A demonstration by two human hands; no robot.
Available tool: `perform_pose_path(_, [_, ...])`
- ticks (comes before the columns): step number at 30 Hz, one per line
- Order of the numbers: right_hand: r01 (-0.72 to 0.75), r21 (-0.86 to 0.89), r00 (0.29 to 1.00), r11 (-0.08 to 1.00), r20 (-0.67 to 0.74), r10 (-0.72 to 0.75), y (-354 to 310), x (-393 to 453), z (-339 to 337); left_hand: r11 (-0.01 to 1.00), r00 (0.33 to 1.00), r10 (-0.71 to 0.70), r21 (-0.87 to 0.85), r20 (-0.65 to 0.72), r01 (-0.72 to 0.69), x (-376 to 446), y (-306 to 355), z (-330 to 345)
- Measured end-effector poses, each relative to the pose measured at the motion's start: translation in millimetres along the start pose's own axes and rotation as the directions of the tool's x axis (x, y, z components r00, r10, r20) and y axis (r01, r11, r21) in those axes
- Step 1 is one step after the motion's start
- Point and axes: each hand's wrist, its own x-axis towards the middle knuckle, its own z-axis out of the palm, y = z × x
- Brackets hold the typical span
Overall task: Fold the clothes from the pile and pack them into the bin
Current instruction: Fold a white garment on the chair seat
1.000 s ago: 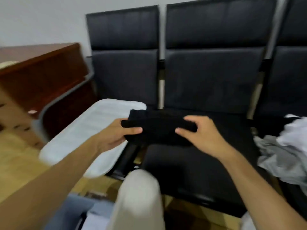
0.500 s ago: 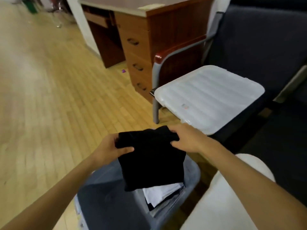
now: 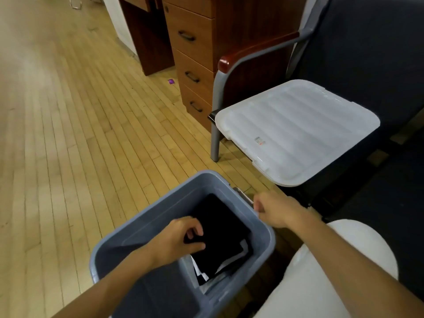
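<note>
Head view, looking down. Lower middle of the frame: grey bin point(image 3: 268, 237) on the wooden floor point(image 3: 68, 134), open at the top. Inside it, folded black garment point(image 3: 220, 228) lying flat on top of white clothes point(image 3: 244, 254) that peek out along its lower right edge. Left hand point(image 3: 181, 239) down inside the bin, fingers curled and pinching the near left edge of the black garment. Right hand point(image 3: 275, 210) just outside the bin's right rim, fingers loosely curled, grasping nothing, touching or almost touching the rim; hard to tell which. White lid point(image 3: 296, 131) resting on the seat of a dark chair point(image 3: 367, 53) at right of centre, well apart from the bin. Wooden drawer unit point(image 3: 195, 53) at upper middle. Light trouser knee point(image 3: 321, 271) at lower right. Pile of unfolded clothes out of view.

Step in hand, by judgement: setting the folded black garment down in the bin, the placing nearly done. Next move likely calls for letting go with the left hand without dragging the fold open, perhaps a light press to flatten it, then lifting clear of the bin and turning back toward the pile for another piece. Small risk: edge of the garment lifting with the fingers and spoiling the fold.
</note>
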Motion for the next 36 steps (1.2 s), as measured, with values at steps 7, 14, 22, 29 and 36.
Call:
perform_pose_path(7, [-0.019, 0.167, 0.976, 0.986, -0.211, 0.055, 38.6, -58.7, -36.7, 0.988, 0.979, 0.146, -0.037, -0.139, -0.153, 79.0, 95.7, -5.6])
perform_pose_path(14, [-0.07, 0.362, 0.821, 0.93, -0.508, 0.26, 140.1, -170.1, -39.3, 0.898, 0.907, 0.42, -0.13, -0.028, -0.42, 161.0, 282.4, 64.2])
perform_pose_path(22, [-0.381, 0.739, 0.333, 0.556, -0.451, 0.828, 327.5, -335.6, 67.9, 0.763, 0.711, 0.638, -0.119, 0.297, -0.635, 197.7, 478.7, 223.4])
perform_pose_path(29, [-0.572, 0.818, -0.375, -0.052, -0.205, 0.904, 421.1, -466.1, 159.5, 0.675, 0.602, 0.662, -0.006, 0.446, -0.737, 183.2, 529.0, 296.4])
perform_pose_path(36, [-0.456, 0.879, -0.538, -0.14, -0.147, 0.83, 468.3, -500.3, 195.8, 0.642, 0.586, 0.673, 0.039, 0.452, -0.766, 186.0, 536.0, 288.5])
